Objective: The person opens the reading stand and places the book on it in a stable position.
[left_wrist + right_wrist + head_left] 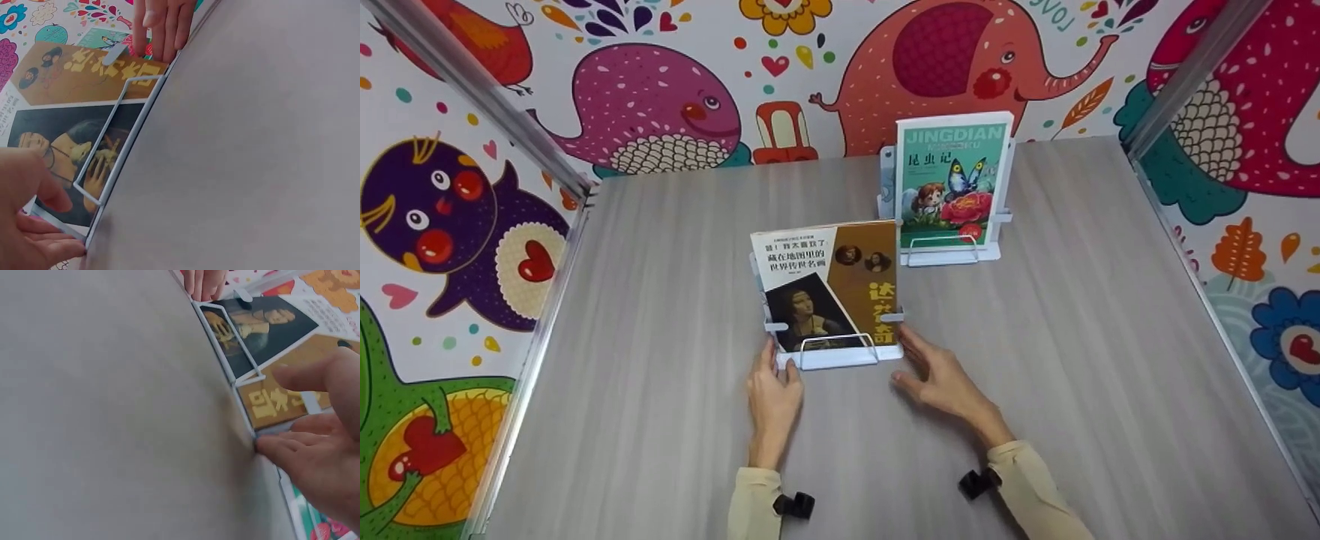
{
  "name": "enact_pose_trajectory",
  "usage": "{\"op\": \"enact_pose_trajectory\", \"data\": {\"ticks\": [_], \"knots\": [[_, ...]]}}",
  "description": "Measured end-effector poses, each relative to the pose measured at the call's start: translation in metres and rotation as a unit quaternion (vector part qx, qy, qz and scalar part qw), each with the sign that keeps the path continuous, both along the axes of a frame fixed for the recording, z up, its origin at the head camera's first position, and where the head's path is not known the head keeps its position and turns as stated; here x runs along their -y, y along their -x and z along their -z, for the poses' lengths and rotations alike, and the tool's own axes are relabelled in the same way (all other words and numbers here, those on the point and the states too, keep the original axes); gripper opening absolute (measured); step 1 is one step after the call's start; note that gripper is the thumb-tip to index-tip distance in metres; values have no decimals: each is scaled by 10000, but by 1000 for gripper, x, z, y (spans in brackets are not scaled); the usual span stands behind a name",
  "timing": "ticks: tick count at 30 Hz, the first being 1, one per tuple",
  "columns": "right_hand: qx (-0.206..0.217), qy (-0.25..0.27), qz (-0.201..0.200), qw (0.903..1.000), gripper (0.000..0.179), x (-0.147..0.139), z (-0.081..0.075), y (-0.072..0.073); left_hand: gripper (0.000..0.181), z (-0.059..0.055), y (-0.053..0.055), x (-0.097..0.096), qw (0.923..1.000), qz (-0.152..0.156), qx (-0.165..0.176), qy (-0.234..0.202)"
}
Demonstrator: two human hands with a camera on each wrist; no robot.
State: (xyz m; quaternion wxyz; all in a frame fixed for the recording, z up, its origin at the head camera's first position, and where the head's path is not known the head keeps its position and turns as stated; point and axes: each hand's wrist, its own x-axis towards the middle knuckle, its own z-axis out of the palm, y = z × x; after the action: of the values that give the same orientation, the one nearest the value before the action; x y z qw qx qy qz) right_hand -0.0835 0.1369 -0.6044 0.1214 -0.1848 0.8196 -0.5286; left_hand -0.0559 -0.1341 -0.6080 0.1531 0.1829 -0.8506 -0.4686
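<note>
A brown, white and black book (832, 292) with a painted portrait on its cover leans in a white book stand (840, 358), wire holder in front. My left hand (775, 397) is at the stand's lower left corner; in the left wrist view its fingers (56, 247) touch the edge and the thumb stands apart, over the cover. My right hand (949, 379) is at the lower right corner. Its fairly straight fingers (281, 447) touch the stand's side, with the thumb held away from the book. Parts of the fingers are hidden beside the stand.
Behind and to the right, a green book (952, 187) with a butterfly stands in a second white stand (990, 251). The grey wood-grain tabletop (660, 337) is bounded by walls printed with cartoon animals (945, 67) and by metal frame edges (540, 352).
</note>
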Motion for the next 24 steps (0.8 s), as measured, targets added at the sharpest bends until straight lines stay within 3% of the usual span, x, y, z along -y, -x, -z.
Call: {"op": "enact_pose_trajectory", "data": {"ticks": [5, 13, 24], "knots": [[-294, -639, -267, 9972, 93, 9, -8, 5, 53, -1, 4, 5, 9997, 212, 36, 97], [-108, -1144, -479, 9922, 103, 28, -15, 14, 50, -2, 15, 22, 9991, 194, 217, 295], [441, -1507, -654, 9854, 112, 47, -23, 45, 54, -5, 48, 41, 9980, 575, 269, -70]]}}
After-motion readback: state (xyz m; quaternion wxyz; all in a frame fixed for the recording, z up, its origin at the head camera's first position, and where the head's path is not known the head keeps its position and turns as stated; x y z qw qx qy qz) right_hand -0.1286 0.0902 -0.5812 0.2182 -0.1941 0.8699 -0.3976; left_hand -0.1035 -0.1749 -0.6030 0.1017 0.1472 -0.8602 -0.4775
